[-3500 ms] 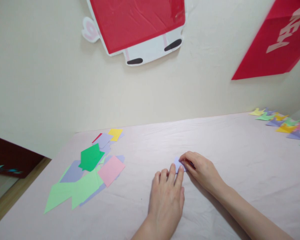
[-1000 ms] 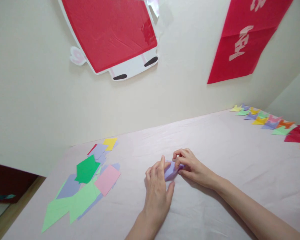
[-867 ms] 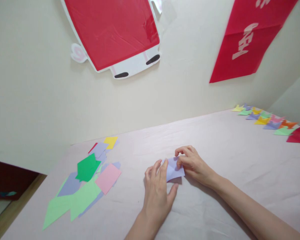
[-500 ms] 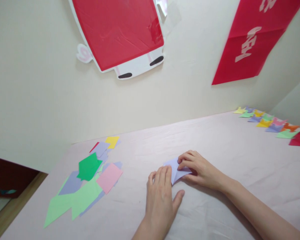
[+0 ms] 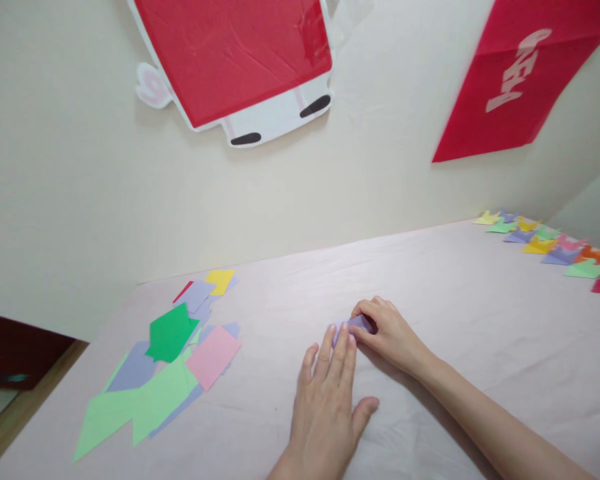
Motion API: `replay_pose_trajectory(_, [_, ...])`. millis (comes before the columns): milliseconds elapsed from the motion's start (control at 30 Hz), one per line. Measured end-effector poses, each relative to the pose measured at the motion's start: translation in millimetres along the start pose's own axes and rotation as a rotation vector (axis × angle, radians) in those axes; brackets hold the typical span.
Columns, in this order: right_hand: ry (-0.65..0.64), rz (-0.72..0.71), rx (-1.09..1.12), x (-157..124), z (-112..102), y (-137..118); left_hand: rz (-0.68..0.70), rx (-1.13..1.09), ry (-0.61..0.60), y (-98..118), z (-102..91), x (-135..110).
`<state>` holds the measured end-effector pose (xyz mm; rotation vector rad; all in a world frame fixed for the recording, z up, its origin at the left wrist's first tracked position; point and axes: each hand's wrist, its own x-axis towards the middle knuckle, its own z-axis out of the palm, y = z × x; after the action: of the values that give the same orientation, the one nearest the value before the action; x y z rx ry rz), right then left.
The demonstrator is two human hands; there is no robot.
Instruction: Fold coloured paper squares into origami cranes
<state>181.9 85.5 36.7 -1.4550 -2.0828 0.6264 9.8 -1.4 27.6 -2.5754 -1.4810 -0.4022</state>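
A light purple sheet of paper (image 5: 360,323), partly hidden under my fingers, lies on the pale cloth-covered surface (image 5: 275,413). My right hand (image 5: 391,339) pinches its right side, thumb in front and fingers curled behind, with the paper bent up between them. From the near left, my left hand (image 5: 327,390) lies flat with fingers extended. Its fingertips press on the paper's left part, and its thumb points out to the right. How far the sheet is folded I cannot tell.
Left of my hands lies a loose spread of coloured paper, including a green piece (image 5: 173,333), a pink square (image 5: 214,357) and a yellow square (image 5: 220,281). Rows of small folded paper figures (image 5: 563,253) stand at the far right. Behind rises a wall (image 5: 380,173) with red decorations.
My right hand has bent the purple paper up and now pinches it, so less of the sheet shows. My left fingers have slid slightly right across its near left part. The view has shifted slightly.
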Motion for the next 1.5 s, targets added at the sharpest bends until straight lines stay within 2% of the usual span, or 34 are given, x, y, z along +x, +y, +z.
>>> replay_pose_trajectory(167, [0.009,0.016,0.005,0.8,2.5,2.6,0.017,-0.016,-0.073,-2.1,6.1,-1.4])
replay_pose_trajectory(433, [0.004,0.028,0.009,1.0,6.1,7.1,0.000,-0.060,-0.125,-4.3,6.5,-0.8])
replay_pose_trajectory(900, [-0.037,-0.062,-0.037,0.8,5.0,5.4,-0.008,-0.067,-0.130,-3.9,7.6,0.1])
replay_pose_trajectory(1500, [-0.002,-0.074,-0.064,-0.4,8.5,4.8,-0.031,-0.096,-0.127,-5.3,3.7,8.9])
